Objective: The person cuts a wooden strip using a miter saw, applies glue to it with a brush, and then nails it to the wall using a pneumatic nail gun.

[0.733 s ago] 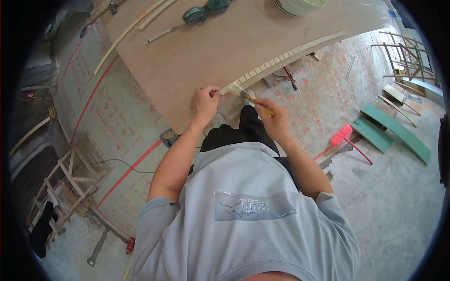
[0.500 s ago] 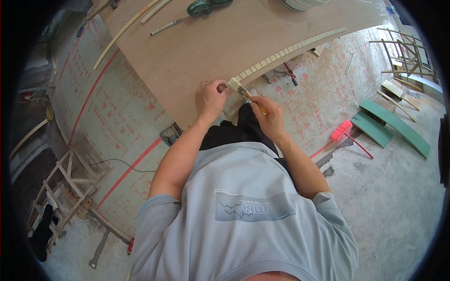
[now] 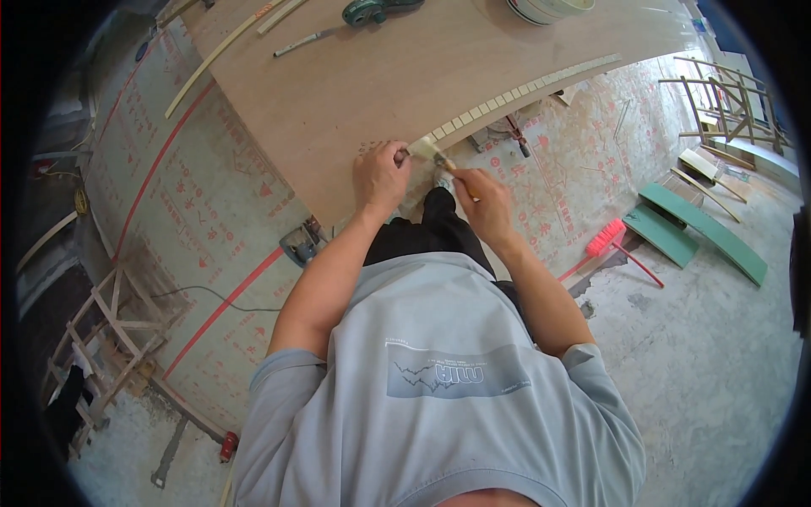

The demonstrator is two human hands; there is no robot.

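Green tool [image 3: 372, 12] and bowl [image 3: 545, 15] lie beyond — left hand [image 3: 382, 177] pinches strip [image 3: 500, 100], right hand [image 3: 487, 199] brush [image 3: 427, 150].

The tabletop [image 3: 321, 110] carries a segmented strip [image 3: 493, 104], tool [image 3: 378, 10], container [image 3: 551, 12].

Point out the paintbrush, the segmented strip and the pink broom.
Paintbrush [image 3: 438, 158]: head view, between bristles and handle.
Segmented strip [image 3: 499, 101]: head view, midway along its length.
Pink broom [image 3: 605, 238]: head view, on its bristles.

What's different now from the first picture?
The left hand moved a little right, closer to the brush. Nothing was visibly picked up or dropped. The right hand still holds the brush; the green tool and bowl are still on the board.
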